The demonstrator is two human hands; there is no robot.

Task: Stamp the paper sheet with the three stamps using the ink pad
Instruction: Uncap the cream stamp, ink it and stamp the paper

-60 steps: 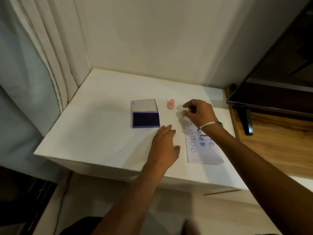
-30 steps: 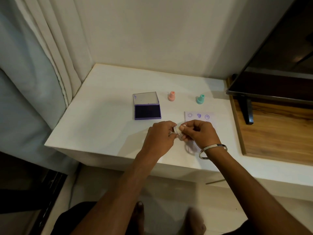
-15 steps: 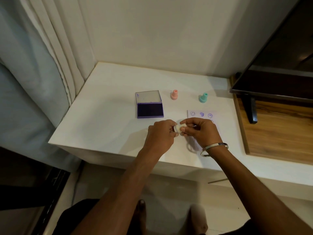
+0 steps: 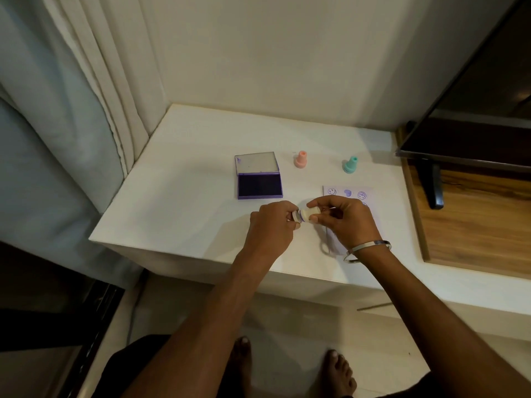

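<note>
Just below the middle of the frame, the two hands meet above the white surface (image 4: 184, 202) and share one small thing: a cream stamp (image 4: 305, 215) lying on its side between them. The left hand (image 4: 271, 229) pinches the stamp's left end, where a purplish ring shows, with its fingertips curled in. The right hand (image 4: 349, 221) grips the cream body from the right with thumb and forefinger, its other fingers loosely bent; a metal bangle (image 4: 365, 249) sits on that wrist. Whether the stamp is one piece or a cap and a body cannot be told.

Under and behind the right hand lies the paper sheet (image 4: 349, 193), mostly covered; its upper edge shows a row of purple marks, two smiley faces and a heart. Up and to the left of the hands, the ink pad (image 4: 259, 184) lies open, dark purple pad nearer, clear lid tipped back. To its right stands the pink stamp (image 4: 300, 159), upright, and further right the teal stamp (image 4: 350, 164), also upright, above the sheet. Both stand well apart from the hands. A dark screen (image 4: 474, 116) on a wooden shelf (image 4: 474, 225) fills the right side, and curtains (image 4: 94, 81) hang at the left.
</note>
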